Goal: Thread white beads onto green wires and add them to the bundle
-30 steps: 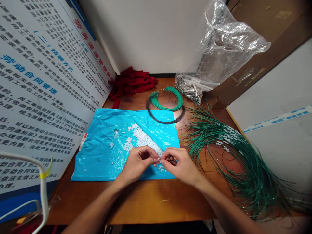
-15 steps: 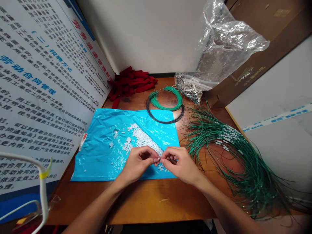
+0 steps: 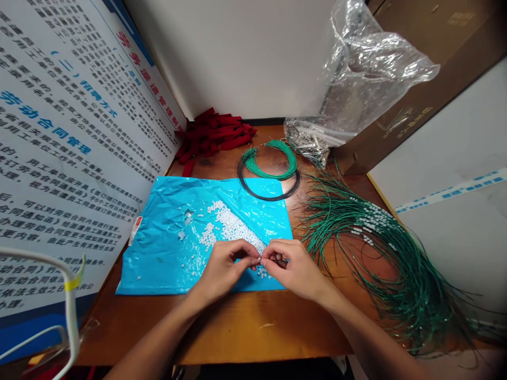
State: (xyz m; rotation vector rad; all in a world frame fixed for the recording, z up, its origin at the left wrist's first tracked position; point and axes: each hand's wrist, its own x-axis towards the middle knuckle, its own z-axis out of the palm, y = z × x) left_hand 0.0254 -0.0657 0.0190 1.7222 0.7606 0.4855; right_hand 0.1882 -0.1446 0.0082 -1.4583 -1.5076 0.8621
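My left hand (image 3: 224,266) pinches what looks like a small white bead (image 3: 259,259) between thumb and forefinger. My right hand (image 3: 295,266) is also closed in a pinch, its fingertips meeting the left ones at the bead. Whatever the right fingers hold is too small to make out. Both hands are over a blue plastic bag (image 3: 158,264) lying flat on the table. Loose white beads (image 3: 233,227) are heaped and scattered on the bag, some of them behind my fingers.
Green wires (image 3: 412,274) carrying white beads lie in a large bundle at the right. A green coil (image 3: 293,158) and a black coil (image 3: 247,190) overlap the bag's far edge. Behind are red strips (image 3: 217,132), a clear bag (image 3: 356,105) of metal parts and a brown box (image 3: 396,126).
Almost nothing differs. Both hands stay fingertip to fingertip in about the same spot, and the view has shifted very slightly.
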